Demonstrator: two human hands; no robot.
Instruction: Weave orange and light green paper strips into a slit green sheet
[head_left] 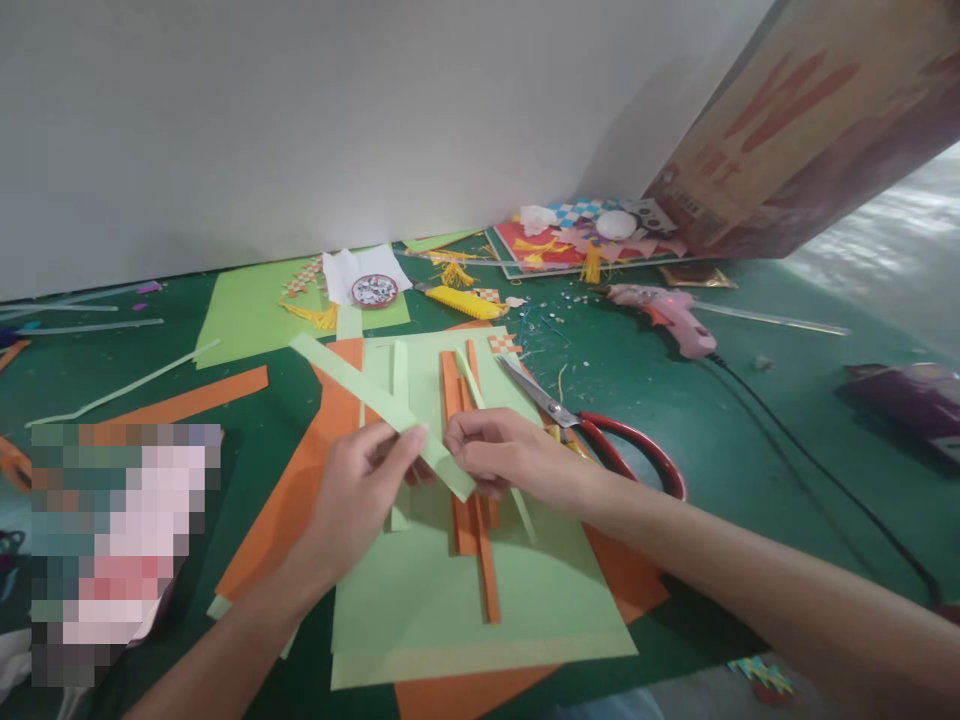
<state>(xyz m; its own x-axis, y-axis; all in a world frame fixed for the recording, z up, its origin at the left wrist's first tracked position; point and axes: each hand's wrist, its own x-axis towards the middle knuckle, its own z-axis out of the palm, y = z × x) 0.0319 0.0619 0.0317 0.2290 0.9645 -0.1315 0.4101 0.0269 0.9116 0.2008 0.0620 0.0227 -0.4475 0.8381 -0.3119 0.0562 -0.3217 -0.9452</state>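
Note:
My left hand (375,470) pinches a light green paper strip (352,378) between thumb and fingers. The strip slants from upper left down to my right hand (502,450), whose closed fingers are at its lower end. Below both hands lies a light green paper sheet (420,600). Several orange paper strips (487,580) and narrow green strips rest on that sheet, partly hidden under my right hand. Scissors with red handles (600,430) lie partly open just beyond my right wrist.
A pink glue gun (667,315) with a cord lies at right. Behind the sheet are a yellow utility knife (465,300) and a round patterned disc (375,291). Orange paper (292,500) lies at left, near a blurred-out object (135,550). A cardboard box (810,130) stands at back right.

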